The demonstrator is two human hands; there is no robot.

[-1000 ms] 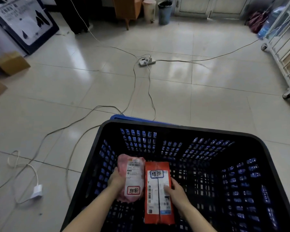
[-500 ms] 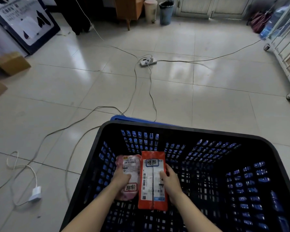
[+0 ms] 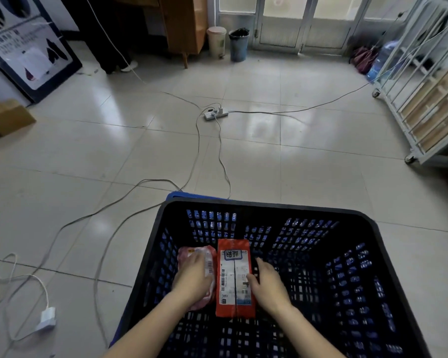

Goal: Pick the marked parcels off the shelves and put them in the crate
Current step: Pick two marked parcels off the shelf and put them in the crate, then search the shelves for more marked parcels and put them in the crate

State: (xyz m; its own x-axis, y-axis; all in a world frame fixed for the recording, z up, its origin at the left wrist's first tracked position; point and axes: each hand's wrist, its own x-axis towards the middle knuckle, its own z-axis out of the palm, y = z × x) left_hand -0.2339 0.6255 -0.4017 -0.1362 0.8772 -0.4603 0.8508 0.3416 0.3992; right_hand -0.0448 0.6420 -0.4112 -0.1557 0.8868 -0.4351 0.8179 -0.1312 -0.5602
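A black slotted plastic crate fills the lower right of the head view. Low inside it lie two parcels side by side. My left hand rests palm down over a pink parcel with a white label. My right hand holds the right edge of an orange-red flat parcel with a white shipping label and a blue-framed mark at its top. Both forearms reach down into the crate from the bottom edge.
Grey cables run over the tiled floor to a power strip. A white adapter lies at the lower left. A white wheeled shelf rack stands at the right. Cardboard boxes sit at the left, two bins at the back.
Both hands have gone deeper into the crate with the parcels. The left hand now lies flat over the pink parcel's label. The view has tilted up towards the far doors.
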